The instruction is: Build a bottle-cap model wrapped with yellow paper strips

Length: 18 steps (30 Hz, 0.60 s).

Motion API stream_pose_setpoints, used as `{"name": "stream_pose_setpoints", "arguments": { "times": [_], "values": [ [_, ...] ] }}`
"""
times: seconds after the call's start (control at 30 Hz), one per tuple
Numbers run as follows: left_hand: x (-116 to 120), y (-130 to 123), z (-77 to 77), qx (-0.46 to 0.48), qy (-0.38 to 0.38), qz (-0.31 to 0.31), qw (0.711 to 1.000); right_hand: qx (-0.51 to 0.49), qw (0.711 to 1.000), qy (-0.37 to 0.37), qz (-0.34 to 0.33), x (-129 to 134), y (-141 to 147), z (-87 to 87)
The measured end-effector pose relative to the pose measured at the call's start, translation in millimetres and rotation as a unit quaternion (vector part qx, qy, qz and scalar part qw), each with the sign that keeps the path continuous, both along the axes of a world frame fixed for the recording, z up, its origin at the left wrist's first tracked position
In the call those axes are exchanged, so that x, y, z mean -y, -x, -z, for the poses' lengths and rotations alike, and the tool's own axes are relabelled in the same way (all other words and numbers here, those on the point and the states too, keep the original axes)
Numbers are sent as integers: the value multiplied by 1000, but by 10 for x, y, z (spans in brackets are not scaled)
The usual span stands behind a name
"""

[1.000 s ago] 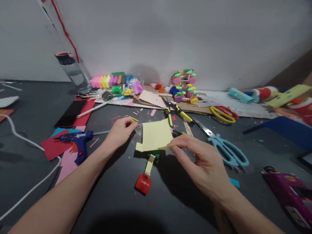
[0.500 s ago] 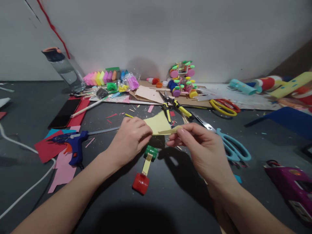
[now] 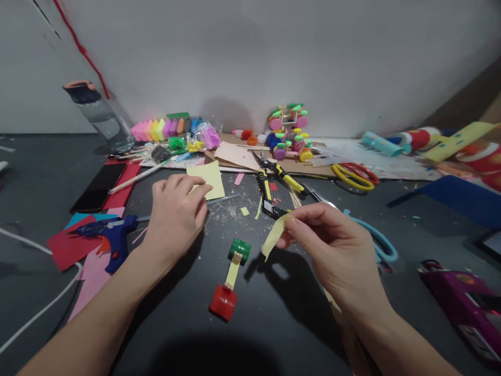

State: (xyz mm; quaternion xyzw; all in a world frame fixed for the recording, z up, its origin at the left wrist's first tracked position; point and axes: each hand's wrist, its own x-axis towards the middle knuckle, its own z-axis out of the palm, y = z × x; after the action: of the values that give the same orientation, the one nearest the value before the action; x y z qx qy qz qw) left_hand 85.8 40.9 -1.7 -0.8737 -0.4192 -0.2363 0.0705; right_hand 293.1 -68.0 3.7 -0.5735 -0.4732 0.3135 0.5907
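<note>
Between the thumb and fingers of my right hand (image 3: 326, 237) hangs a curled pale yellow paper strip (image 3: 274, 236). My left hand (image 3: 178, 209) is at the near left edge of a yellow paper sheet (image 3: 211, 179) lying on the table; its fingers are bent and apart, and I see nothing held in them. Below and between the hands lies a small piece made of a green cylinder (image 3: 239, 251) and a red cylinder (image 3: 223, 303), joined by a yellow strip with small sticks (image 3: 233, 271).
On the left are a blue glue gun (image 3: 117, 243), a phone (image 3: 99, 187) and a water bottle (image 3: 104, 120). Yellow-black pliers (image 3: 266, 193) and blue-handled scissors (image 3: 383, 240) lie behind and beside my right hand. A purple box (image 3: 457, 297) sits at the right.
The yellow sheet and the strip are now apart. My left hand has moved left and let go of the sheet, which lies farther left. The strip now hangs down from my right hand.
</note>
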Motion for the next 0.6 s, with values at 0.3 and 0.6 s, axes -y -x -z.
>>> {"name": "stream_pose_setpoints", "arguments": {
  "times": [0.3,0.6],
  "values": [
    [670,-284,-322,312,441,146,829,11,994,50,-96,131,159,-154],
    [631,-272,-283,403,628,99,658,-68,983,89,-143,169,156,-163]
  ]
}}
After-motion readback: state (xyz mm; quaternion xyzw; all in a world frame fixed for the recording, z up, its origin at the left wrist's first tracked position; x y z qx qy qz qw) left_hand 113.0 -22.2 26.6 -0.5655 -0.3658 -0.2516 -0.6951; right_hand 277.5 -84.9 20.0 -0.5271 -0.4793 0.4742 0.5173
